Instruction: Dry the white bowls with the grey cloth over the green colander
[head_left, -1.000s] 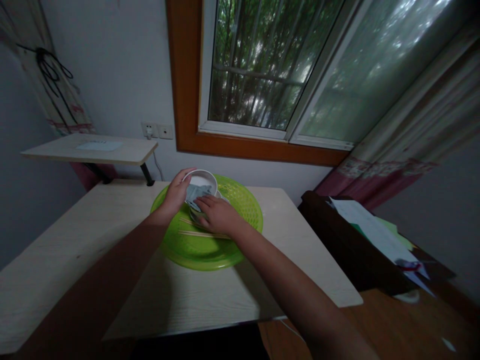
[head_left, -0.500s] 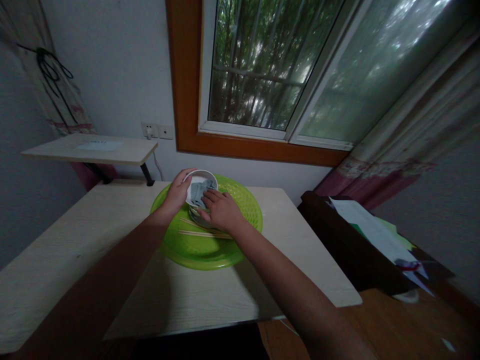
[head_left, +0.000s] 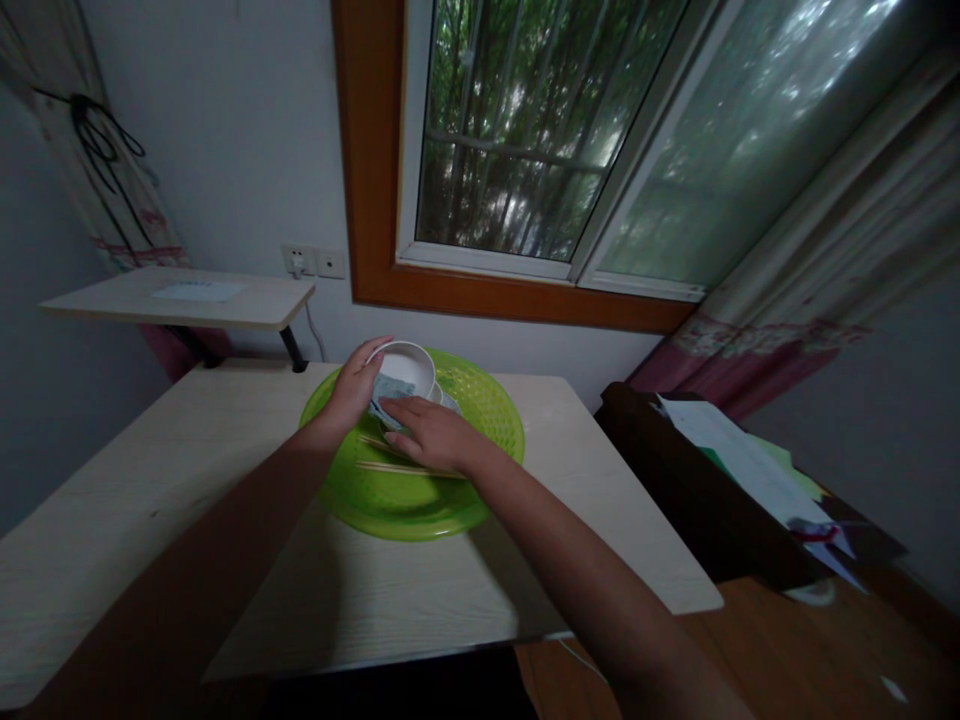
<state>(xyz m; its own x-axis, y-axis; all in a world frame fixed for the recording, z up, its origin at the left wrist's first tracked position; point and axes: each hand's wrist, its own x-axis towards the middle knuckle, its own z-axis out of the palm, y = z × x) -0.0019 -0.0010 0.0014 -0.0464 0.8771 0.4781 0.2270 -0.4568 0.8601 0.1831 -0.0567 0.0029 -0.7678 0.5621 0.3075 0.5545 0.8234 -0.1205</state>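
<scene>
Two bare hands worked over a round green plastic basket (head_left: 412,512), which sat on a pale wood-grain counter (head_left: 592,500). The left hand (head_left: 354,388) had its grip clamped on the side of a white bowl (head_left: 411,364), held tilted above the basket with part of its white inside showing. A grey-blue cloth (head_left: 390,388) lay against the bowl's near rim, partly inside it and between the two hands. The right hand (head_left: 429,430) rested its fingers on the cloth, with the thumb apart from them and lower down; whether that grip pinched the cloth I could not tell. Another white rim (head_left: 438,393) showed just beside the bowl, mostly hidden by the right hand. Light wooden chopsticks (head_left: 405,467) lay in the basket, some partly covered by the right hand. On the counter's far left side stood a raised shelf (head_left: 120,296) on black legs, a sheet of paper (head_left: 199,291) flat on its top. Wall sockets (head_left: 313,262) were set between the shelf and a window (head_left: 525,150) with a brown wooden frame. To the right of the counter, papers (head_left: 739,450) lay on a dark brown piece of furniture (head_left: 697,510).
</scene>
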